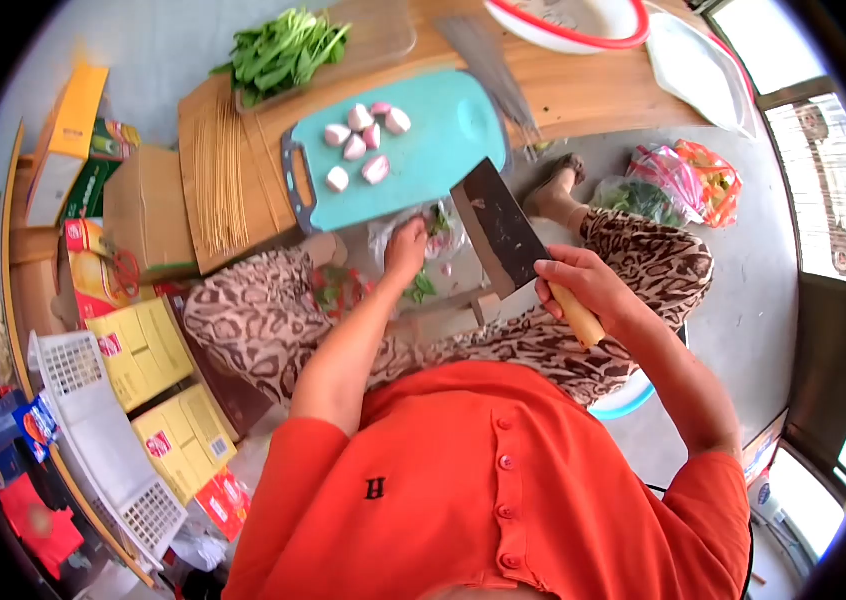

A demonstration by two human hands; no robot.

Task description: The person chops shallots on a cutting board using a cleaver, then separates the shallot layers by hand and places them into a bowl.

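My right hand [583, 285] grips a cleaver [499, 225] by its wooden handle, the broad dark blade tilted up in front of the board's right end. Below the board's near edge, my left hand [406, 250] reaches down with fingers curled; what they hold, if anything, is hidden. Around it are a clear plastic bag [451, 236] and some loose green leaves [421, 288]. On the table lies a turquoise cutting board [433, 150] with several pink-and-white pieces, which look like garlic cloves [375, 169], mostly on its left half.
Leafy greens [288, 50] fill a clear tray behind the board. Bamboo skewers [218, 180] lie at the table's left. A red-rimmed bowl [633, 38] stands at the back. Shopping bags [678, 182] sit on the floor to the right; boxes [141, 350] and a white basket [108, 430] stand left.
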